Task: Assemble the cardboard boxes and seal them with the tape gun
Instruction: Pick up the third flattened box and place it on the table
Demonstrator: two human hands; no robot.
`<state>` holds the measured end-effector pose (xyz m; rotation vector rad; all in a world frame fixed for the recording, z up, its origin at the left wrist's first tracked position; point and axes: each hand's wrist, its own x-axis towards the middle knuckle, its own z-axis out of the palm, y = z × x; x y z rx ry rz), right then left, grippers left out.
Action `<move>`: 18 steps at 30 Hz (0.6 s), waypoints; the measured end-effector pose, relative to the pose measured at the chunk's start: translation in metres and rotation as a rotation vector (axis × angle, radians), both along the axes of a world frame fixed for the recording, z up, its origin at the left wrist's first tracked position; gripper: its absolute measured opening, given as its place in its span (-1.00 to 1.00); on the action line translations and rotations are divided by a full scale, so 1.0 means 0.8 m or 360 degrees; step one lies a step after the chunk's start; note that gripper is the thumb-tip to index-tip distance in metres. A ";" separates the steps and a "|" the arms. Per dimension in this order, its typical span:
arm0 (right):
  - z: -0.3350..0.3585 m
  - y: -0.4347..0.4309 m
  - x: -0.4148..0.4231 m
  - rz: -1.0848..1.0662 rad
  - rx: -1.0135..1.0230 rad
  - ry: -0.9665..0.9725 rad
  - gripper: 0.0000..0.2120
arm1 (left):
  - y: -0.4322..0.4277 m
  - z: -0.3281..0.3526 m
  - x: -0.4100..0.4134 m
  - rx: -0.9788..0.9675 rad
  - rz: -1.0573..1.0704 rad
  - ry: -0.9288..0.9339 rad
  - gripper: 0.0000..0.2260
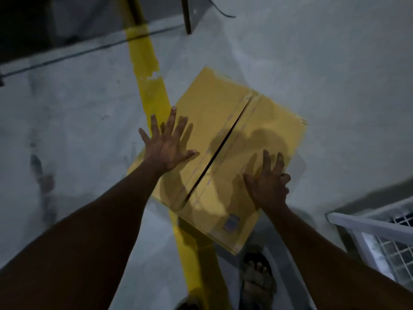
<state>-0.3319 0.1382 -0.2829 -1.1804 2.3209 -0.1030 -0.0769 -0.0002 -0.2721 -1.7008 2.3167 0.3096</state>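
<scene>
The box [214, 104] sits on the grey floor [312, 63], lying across a yellow line [145, 59] just ahead of the person's sandalled foot [257, 280]. Its two top flaps meet along a dark seam [223, 142] that gapes a little and looks untaped. The left hand [166, 151] is over the left flap's edge with all fingers splayed wide and straight. The right hand [268, 184] is over the right flap, fingers apart too, slightly bent, clamped on nothing. The picture is blurred and the hands throw offset shadows, so they may be hovering just above the card rather than pressing it.

I'd judge the box to be light and empty. It should be stiff across each panel but springy at the flap creases, and likely to skid on that smooth floor. The best hold is flat palms either side of the seam, pushing the flaps down and together. To lift it, take the side edges, not the flaps. A wire cage [391, 242] stands to the right, and I see no tape gun.
</scene>
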 end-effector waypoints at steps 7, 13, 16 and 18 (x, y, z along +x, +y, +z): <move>-0.033 -0.007 0.014 -0.0340 -0.0066 -0.0183 -0.13 | -0.027 -0.039 0.014 0.0303 0.0056 0.0143 0.01; 0.008 -0.032 0.024 -0.0498 -0.0285 -0.0050 -0.29 | -0.010 0.012 0.019 0.0120 0.0006 0.0127 -0.05; 0.075 -0.049 0.021 -0.0503 -0.0382 -0.0006 -0.34 | -0.009 0.085 0.026 0.0043 0.0061 0.0141 -0.03; 0.146 -0.066 0.022 -0.0513 -0.0421 0.0027 -0.39 | -0.010 0.152 0.026 -0.0004 0.0111 0.0158 -0.02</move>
